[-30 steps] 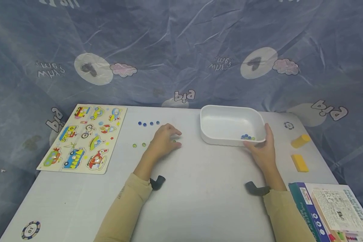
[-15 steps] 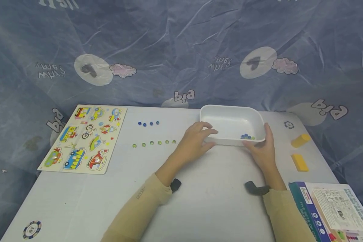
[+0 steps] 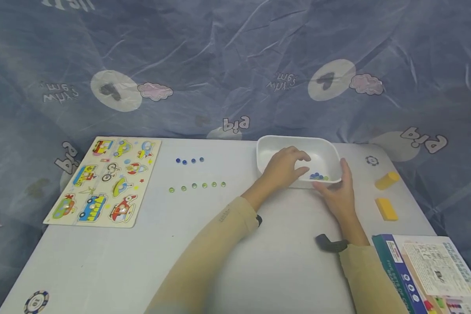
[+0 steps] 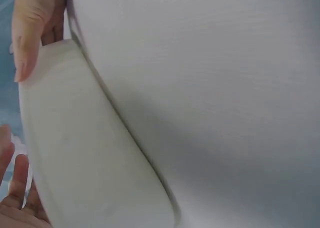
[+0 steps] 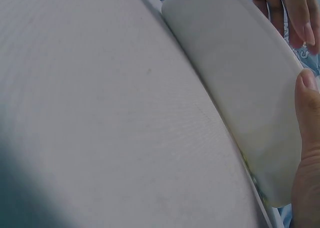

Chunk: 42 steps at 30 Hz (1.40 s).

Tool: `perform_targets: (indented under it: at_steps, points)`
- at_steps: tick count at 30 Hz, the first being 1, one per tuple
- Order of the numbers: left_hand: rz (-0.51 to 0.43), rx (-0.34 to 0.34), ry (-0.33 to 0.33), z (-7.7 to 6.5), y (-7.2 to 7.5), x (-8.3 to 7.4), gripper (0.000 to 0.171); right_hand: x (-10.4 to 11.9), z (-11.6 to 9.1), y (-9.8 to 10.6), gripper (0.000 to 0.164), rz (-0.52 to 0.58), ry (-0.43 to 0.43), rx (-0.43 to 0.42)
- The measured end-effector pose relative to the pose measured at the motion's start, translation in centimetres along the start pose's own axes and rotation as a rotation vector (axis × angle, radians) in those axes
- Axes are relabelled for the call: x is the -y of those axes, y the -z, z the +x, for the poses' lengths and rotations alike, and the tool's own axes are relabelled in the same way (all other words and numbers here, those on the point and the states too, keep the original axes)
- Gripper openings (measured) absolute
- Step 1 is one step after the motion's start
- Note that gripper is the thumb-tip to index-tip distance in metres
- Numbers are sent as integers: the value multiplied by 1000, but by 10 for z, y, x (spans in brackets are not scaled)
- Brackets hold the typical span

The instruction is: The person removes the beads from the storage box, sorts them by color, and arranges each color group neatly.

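Lying nearest, a printed flat box [image 3: 435,268] was seen on the smooth white tabletop [image 3: 282,261]. Beyond, a rounded white tray [image 3: 325,158], small blue and green discs [image 3: 318,176] inside, was gripped at one corner by the right hand [image 3: 339,196]; over it the left hand [image 3: 284,168] was held, fingers loosely parted. Similar discs [image 3: 194,186] were lined up near a picture puzzle [image 3: 102,181]. Creased blue sheeting [image 3: 204,52] was hung behind.

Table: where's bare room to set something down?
Bare: front left, between puzzle board, chip mark and left sleeve; centre front, between that and right sleeve, before white tray. Crowded: right edge, with yellow cylinder, yellow block, box; along bead rows; tray, with beads, left hand, right hand.
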<state>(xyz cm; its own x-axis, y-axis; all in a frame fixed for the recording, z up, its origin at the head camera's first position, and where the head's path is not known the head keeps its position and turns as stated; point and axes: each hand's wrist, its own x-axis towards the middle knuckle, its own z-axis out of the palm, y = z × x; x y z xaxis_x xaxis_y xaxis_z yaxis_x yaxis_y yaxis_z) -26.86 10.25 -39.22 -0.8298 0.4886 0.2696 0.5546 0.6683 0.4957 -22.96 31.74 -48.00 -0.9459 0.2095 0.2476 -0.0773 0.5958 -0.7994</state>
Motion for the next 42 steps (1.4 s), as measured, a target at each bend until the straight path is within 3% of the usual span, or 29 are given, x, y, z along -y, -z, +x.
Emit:
perform_targets:
  at_steps: [7, 16, 22, 35, 42]
  points:
    - [-18, 135, 111, 33, -16, -3, 31, 2, 2, 0, 107, 12, 13, -2]
    - [-102, 244, 289, 43, -30, -9, 29, 1, 2, 4, 108, 19, 5, 16]
    - [-102, 294, 316, 47, -34, -12, 30, 1, 2, 6, 108, 32, 16, 6]
    - [-157, 410, 372, 51, -46, -4, 32, 0, 0, 1, 110, 50, 15, 25]
    - [-172, 430, 387, 54, -49, -3, 26, -2, -1, 2, 109, 44, 24, 10]
